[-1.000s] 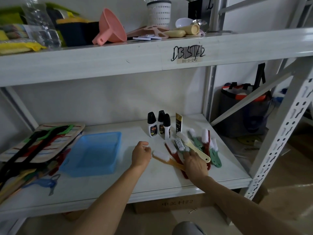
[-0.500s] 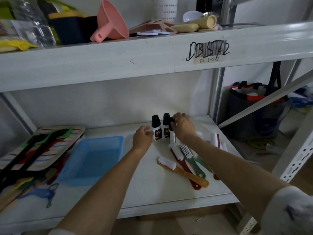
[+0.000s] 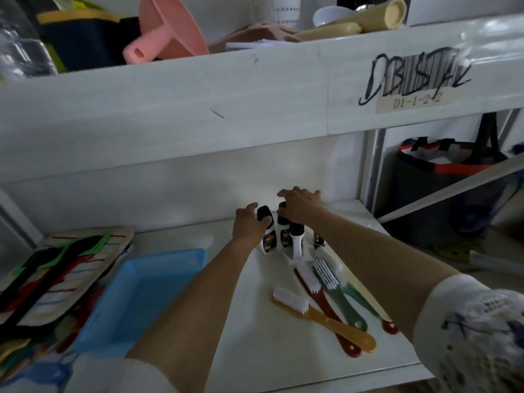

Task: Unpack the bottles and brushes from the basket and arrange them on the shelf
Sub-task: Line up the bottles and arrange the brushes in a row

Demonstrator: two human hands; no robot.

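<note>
White shelf point(image 3: 255, 347): blue basket point(image 3: 136, 296) at left, tilted against a striped woven bag point(image 3: 65, 268). Brushes fanned at front right: yellow-handled brush point(image 3: 320, 319) nearest, red-handled brush point(image 3: 317, 302) and green-handled brush point(image 3: 334, 290) crossing behind it. Bottles upright at the back in a tight cluster. Left hand point(image 3: 248, 224): fingers curled round the black cap of the leftmost bottle point(image 3: 268, 236). Right hand point(image 3: 300, 205): curled over the top of the second bottle point(image 3: 283, 234). Third bottle point(image 3: 297, 239) stands just in front, untouched.
</note>
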